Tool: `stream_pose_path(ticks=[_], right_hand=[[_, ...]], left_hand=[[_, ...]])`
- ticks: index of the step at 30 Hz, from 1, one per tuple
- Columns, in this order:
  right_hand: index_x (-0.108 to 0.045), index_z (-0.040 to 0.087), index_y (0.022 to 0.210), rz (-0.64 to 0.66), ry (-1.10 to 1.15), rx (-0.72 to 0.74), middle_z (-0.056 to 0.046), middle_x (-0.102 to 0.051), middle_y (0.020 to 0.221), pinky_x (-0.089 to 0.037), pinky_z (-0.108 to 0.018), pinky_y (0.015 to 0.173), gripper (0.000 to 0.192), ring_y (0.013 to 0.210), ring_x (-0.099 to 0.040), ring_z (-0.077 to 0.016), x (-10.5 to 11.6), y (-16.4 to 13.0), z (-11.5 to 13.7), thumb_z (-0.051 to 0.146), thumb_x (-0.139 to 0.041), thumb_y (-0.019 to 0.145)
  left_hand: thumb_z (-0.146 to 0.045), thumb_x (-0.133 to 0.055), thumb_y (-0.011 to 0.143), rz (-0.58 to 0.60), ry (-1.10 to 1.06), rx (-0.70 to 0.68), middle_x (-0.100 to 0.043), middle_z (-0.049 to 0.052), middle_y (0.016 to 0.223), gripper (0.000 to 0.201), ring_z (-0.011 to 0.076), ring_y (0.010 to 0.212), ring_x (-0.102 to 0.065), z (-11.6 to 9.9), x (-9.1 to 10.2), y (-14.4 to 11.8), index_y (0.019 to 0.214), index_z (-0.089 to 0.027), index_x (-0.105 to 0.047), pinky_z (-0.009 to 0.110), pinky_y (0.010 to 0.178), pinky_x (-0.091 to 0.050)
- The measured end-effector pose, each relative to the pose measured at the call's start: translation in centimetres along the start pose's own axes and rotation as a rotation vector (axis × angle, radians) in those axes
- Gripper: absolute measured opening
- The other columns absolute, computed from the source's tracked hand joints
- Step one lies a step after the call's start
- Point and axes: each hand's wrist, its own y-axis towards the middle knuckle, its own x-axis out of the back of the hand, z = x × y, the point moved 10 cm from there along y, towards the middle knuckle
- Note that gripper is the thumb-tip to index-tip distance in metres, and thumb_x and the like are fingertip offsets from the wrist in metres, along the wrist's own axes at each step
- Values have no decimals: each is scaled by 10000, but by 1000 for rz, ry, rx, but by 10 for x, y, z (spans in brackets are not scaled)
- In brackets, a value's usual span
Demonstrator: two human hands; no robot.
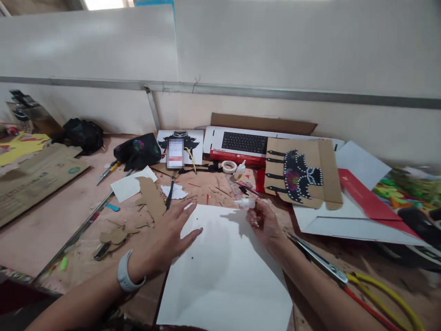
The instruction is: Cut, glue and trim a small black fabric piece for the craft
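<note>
At frame centre, the left hand (165, 239) lies flat, fingers spread, pinning a white sheet (223, 271) on the table (44, 220); the right hand (263, 220) grips a small glue bottle (245, 202) just above its top edge.

— What sort of place are you in?
— A craft workshop: your surface (51, 220) carries cardboard scraps (149, 197), a tape roll (229, 166), a glue bottle (240, 170) and a utility knife (107, 172).

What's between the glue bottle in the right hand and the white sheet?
Nothing visible. The right hand holds the glue bottle at the white sheet's far edge; the left hand rests on the sheet's left side, clear of it.
</note>
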Motion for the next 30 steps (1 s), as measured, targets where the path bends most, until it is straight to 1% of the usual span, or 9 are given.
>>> stream_pose_path(ticks=[2,4,8,11,16,19,24,27,30], right_hand=[[-635,197,794,-1,-7,-14,-6,-682,600,-362,-163,347,268,417,-526,-85,4,-2,5,346,-764,612],[-675,217,891,-45,0,-8,-32,-747,808,-478,-183,454,305,582,-644,-125,15,-3,13,283,-766,607],[-716,263,876,-119,-17,37,20,-742,902,-505,-167,505,250,675,-656,-112,41,-2,32,258,-770,632],[-727,287,991,-38,-153,53,20,-730,1055,-517,-153,546,384,756,-662,-111,43,0,40,295,-811,617],[-734,299,1022,-3,-427,10,1,-761,923,-567,-227,591,555,742,-689,-189,45,4,41,322,-896,492],[-746,292,976,3,-548,60,-8,-760,934,-569,-226,572,502,767,-691,-214,41,9,46,419,-880,510],[-725,289,987,35,-576,158,-47,-740,1014,-579,-244,603,497,853,-689,-234,30,18,50,487,-832,544],[-720,304,990,41,-585,185,-82,-739,1005,-572,-286,572,528,836,-685,-262,26,24,49,417,-854,491],[-726,292,963,66,-629,167,-93,-741,957,-565,-314,576,510,796,-675,-264,17,27,44,409,-857,484]], left_hand=[[-430,-494,934,-16,4,-3,-452,145,1438,552,277,1351,-402,3,5,2,1418,-192,-375,466,1103,-396],[-420,-493,938,-28,13,4,-476,137,1420,498,268,1333,-429,5,12,3,1375,-187,-436,449,1096,-409],[-416,-518,926,-61,27,66,-538,131,1359,452,267,1273,-502,12,24,7,1314,-184,-509,429,1053,-454],[-406,-537,914,-30,31,66,-551,139,1343,441,269,1243,-530,11,22,7,1293,-180,-529,425,1037,-465],[-404,-547,904,59,95,15,-560,156,1335,441,282,1238,-531,11,31,2,1276,-169,-543,426,1024,-463],[-415,-534,904,36,162,104,-597,130,1282,391,280,1192,-560,38,60,-1,1228,-201,-584,416,1004,-460],[-461,-536,881,166,236,428,-629,125,1252,456,309,1147,-578,122,94,-17,1251,-198,-582,389,960,-430],[-478,-611,815,208,223,513,-672,140,1175,470,318,1078,-609,156,100,-27,1164,-165,-632,350,892,-436],[-486,-718,694,243,172,564,-695,125,1120,524,309,1031,-621,176,91,-32,1110,-174,-649,311,832,-437]])
